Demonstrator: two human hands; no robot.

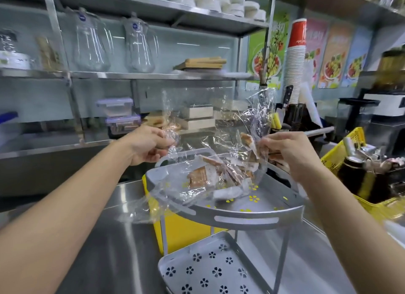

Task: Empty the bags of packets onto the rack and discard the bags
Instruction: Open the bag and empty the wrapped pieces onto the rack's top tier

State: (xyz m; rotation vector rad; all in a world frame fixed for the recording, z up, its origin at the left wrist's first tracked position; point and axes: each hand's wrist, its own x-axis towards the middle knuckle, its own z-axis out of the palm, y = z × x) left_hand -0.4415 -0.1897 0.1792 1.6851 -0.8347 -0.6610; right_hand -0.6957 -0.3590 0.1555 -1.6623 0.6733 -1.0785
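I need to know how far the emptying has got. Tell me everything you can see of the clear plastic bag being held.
The clear plastic bag is thin, crinkled and glossy. The left hand pinches one side and the right hand the other, holding it up over the top tier of the grey rack. Brown and white packets are bunched at its low end, over or on the tier. A loose edge droops past the tier's front left rim.

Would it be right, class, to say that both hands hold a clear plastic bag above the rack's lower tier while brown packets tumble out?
Not quite. The head view shows the left hand and right hand holding the clear plastic bag above the rack's upper tier, where the brown packets land. The lower tier holds nothing.
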